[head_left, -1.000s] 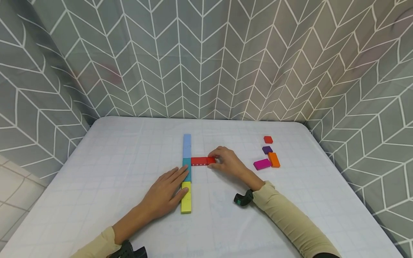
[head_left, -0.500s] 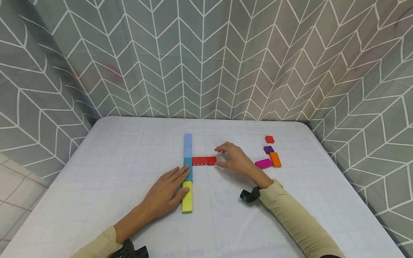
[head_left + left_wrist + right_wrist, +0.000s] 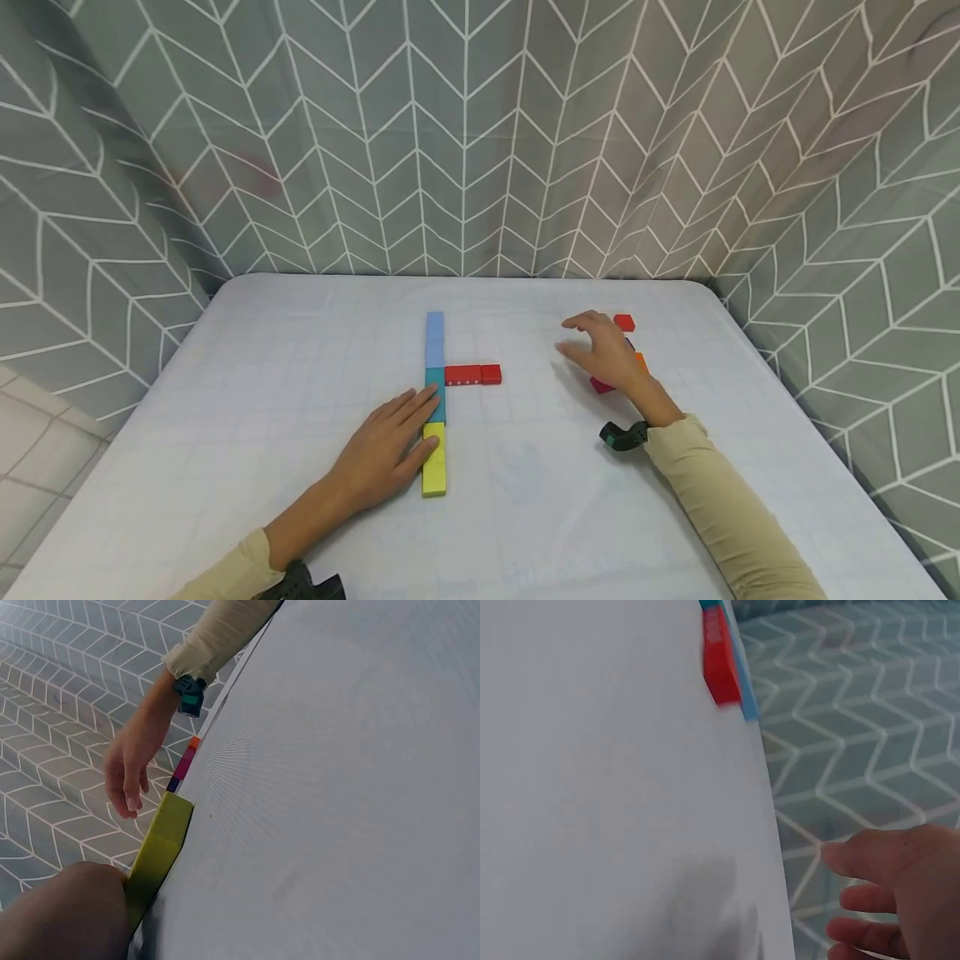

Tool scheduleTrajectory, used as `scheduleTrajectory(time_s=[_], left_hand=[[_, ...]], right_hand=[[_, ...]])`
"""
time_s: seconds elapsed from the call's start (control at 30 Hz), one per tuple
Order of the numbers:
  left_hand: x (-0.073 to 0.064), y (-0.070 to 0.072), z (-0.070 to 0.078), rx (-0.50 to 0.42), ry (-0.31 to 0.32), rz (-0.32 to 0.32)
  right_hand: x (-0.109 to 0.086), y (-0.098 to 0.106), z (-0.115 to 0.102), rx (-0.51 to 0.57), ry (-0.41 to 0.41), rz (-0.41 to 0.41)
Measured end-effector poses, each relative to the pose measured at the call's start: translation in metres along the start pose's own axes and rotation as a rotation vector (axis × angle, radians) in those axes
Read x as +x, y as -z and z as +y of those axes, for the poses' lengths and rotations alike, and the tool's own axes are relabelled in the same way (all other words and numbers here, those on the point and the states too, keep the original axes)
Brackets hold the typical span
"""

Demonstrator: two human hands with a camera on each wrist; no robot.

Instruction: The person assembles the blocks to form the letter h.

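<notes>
In the head view, light blue (image 3: 435, 340), teal (image 3: 435, 377) and yellow (image 3: 433, 479) blocks form a straight column. From the teal part a longer red block (image 3: 462, 375) and a short red block (image 3: 491, 374) stick out to the right, end to end. My left hand (image 3: 382, 450) rests with extended fingers on the teal block, its thumb over the yellow one. Over on the right, my right hand (image 3: 607, 354) holds nothing, thumb and fingers apart. It partly covers purple (image 3: 629, 342), orange (image 3: 641, 360) and magenta (image 3: 602, 386) blocks.
Another small red block (image 3: 624, 322) lies just beyond the right hand. All blocks are on a white-covered table (image 3: 315, 342). A grey chevron-patterned curtain (image 3: 465, 167) surrounds its back and sides. Each wrist wears a black camera mount (image 3: 624, 436).
My right hand has let go of the short red block, leaving it against the longer red one, and has moved right to the loose blocks. The left hand has stayed put.
</notes>
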State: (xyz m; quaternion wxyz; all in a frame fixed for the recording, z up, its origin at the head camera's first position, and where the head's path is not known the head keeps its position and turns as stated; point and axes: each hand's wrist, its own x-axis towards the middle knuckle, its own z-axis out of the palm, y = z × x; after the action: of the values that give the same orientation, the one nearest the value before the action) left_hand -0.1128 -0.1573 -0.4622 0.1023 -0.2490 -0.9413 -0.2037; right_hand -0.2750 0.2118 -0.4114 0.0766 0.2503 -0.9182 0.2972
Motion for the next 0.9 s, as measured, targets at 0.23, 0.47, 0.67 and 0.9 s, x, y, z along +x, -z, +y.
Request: scheduleTrajectory(time_s=[0.23,0.47,0.67,0.9], left_hand=[[0.001,0.001,0.001,0.005,0.000,-0.010],[0.001,0.000,-0.001,-0.007,-0.015,0.005],[0.001,0.000,-0.001,-0.006,-0.028,0.014],[-0.001,0.000,-0.001,0.012,-0.012,0.002]], right_hand=[[0.001,0.023,0.041,-0.044,-0.154,0.060],[0.001,0.026,0.062,-0.092,-0.243,0.086],[-0.003,0.026,0.069,-0.162,-0.331,0.056],[-0.005,0.025,0.073,-0.124,-0.335,0.062]])
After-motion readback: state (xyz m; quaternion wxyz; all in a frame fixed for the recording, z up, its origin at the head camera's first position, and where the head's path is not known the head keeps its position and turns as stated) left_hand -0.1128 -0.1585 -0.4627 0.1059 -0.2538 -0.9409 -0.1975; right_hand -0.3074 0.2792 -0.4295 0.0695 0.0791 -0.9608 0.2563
